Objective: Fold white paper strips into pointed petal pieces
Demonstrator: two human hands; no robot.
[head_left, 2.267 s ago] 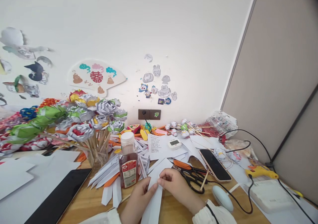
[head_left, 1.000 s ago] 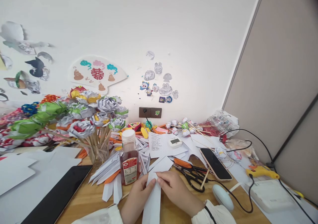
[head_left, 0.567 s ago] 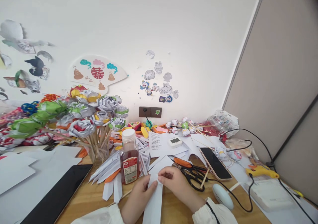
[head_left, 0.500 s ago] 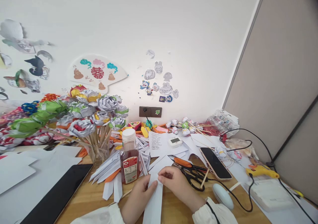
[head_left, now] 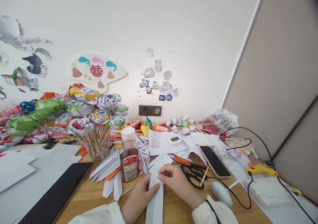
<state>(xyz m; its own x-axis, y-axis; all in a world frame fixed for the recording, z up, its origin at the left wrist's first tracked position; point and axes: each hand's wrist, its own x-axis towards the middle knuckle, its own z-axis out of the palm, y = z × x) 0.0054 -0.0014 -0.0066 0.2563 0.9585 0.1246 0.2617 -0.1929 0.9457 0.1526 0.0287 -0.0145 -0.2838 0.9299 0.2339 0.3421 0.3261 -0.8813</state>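
Note:
A long white paper strip (head_left: 155, 204) lies on the wooden desk (head_left: 84, 197) in front of me, its far end near my fingers. My left hand (head_left: 139, 196) presses and pinches the strip's upper left edge. My right hand (head_left: 175, 181) pinches the strip's top right corner, fingers curled over the paper. Both sleeves are white. A brown-red bottle with a white cap (head_left: 129, 155) stands just beyond my left hand. Black and orange scissors (head_left: 191, 172) lie right of my right hand.
A jar of paper flowers on sticks (head_left: 95, 118) stands at left, with folded paper strips (head_left: 111, 167) fanned beside it. A dark tablet (head_left: 54, 194), a phone (head_left: 215, 166), a pale mouse (head_left: 222, 194), a yellow glue gun (head_left: 259, 169) and cables ring the work spot.
Both hands stay at the strip's top end. My right fingers have curled over the corner, folding it. The view has shifted slightly.

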